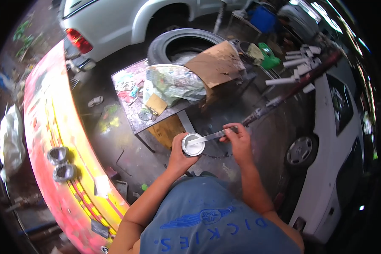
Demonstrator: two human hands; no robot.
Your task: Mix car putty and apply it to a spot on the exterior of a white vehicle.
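My left hand (180, 157) is wrapped round a small open can (193, 151) with pale, whitish stuff inside. Between the fingers of my right hand (238, 142) is the upper end of a flat stirring stick (213, 135). Its pale lower end dips into the can's mouth, leaning down to the left. Both hands are in front of my body, with the can held upright off the floor.
Ahead stands a work table (135, 120) bearing a tyre (156, 44), cardboard (218, 63) and plastic sheeting (173, 82). A red and yellow panel (51, 127) lies at left, with two grey rings (64, 172) on it. A white car (326, 169) stands at right, a silver vehicle (106, 21) behind.
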